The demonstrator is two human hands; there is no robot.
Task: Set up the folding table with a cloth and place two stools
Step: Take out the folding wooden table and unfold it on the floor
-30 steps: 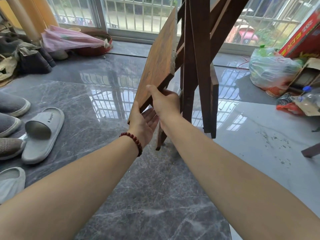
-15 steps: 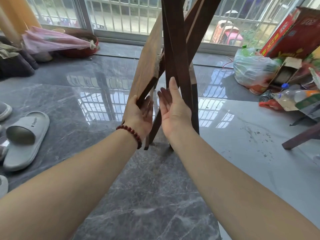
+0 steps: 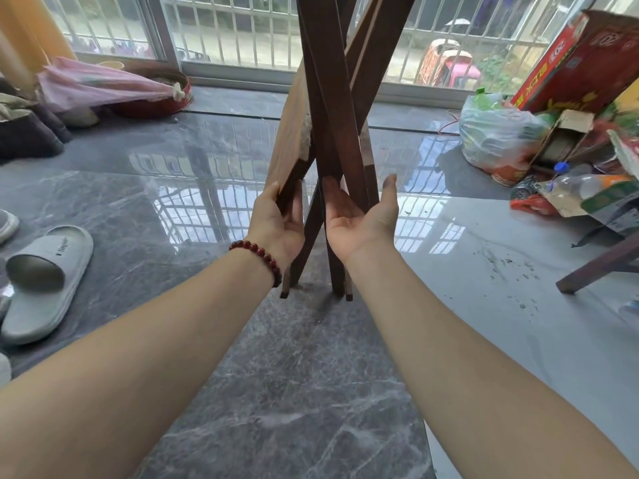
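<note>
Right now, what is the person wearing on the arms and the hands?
Both forearms are bare, with no sleeves in view. The left hand has a bracelet of round dark red beads at its wrist. The right hand wears nothing: no ring, watch or glove shows.

Marble floor (image 3: 283, 392) under table legs (image 3: 337, 281), slipper (image 3: 45, 281)

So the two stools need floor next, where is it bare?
Bare: dark tile between the folding table and the grey slipper; pale tile right of the right hand, up to a wooden leg. Crowded: bags and red box, far right.
</note>
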